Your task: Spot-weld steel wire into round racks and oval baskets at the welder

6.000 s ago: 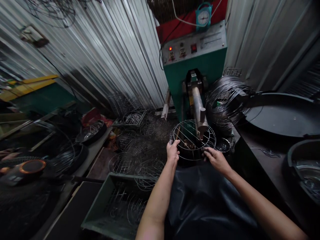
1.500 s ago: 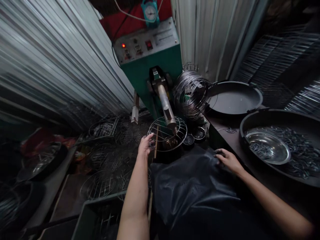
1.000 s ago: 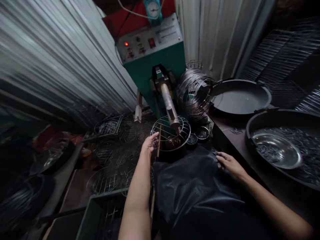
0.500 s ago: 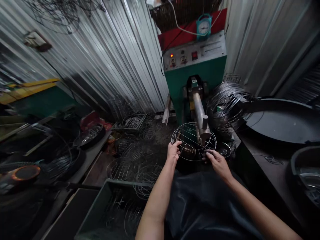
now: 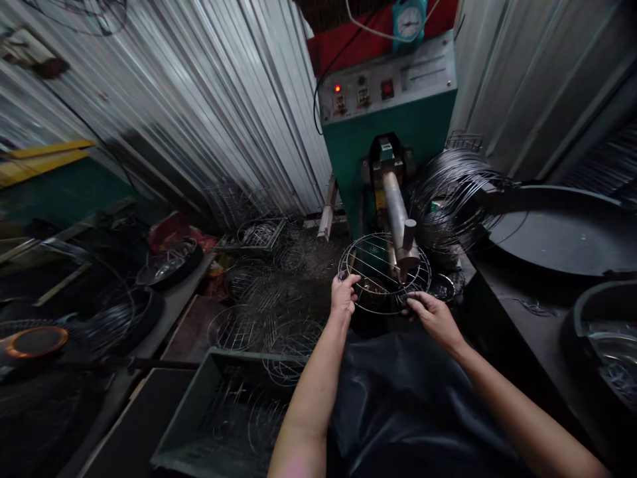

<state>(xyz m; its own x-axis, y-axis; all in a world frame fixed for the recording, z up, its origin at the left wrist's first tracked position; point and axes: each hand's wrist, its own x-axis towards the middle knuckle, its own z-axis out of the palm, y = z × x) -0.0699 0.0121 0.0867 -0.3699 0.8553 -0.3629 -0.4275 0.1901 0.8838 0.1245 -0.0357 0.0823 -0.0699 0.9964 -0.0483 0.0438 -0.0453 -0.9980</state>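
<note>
A round wire rack [image 5: 373, 267] with parallel bars lies between my hands, partly beneath the metal arm [image 5: 397, 206] of a green machine [image 5: 388, 121]. My left hand [image 5: 344, 292] is closed on the rack's left rim, with thumb and fingers at the wire. At the lower right rim, the fingers of my right hand [image 5: 426, 312] are pinched together on the rack. The arm's lower tip meets the rack near its right side; whether they touch is hard to tell.
A green crate [image 5: 194, 405] with wire pieces stands at lower left, below a heap of wire racks [image 5: 269, 292]. Coiled wire [image 5: 450, 192] hangs right of the machine arm. A big dark pan [image 5: 557, 232] and a round tub [image 5: 587, 318] are farther right.
The view has shifted, so the machine and walls sit slightly higher and farther left. Both hands still hold the rack, which appears turned a little under the metal arm.
</note>
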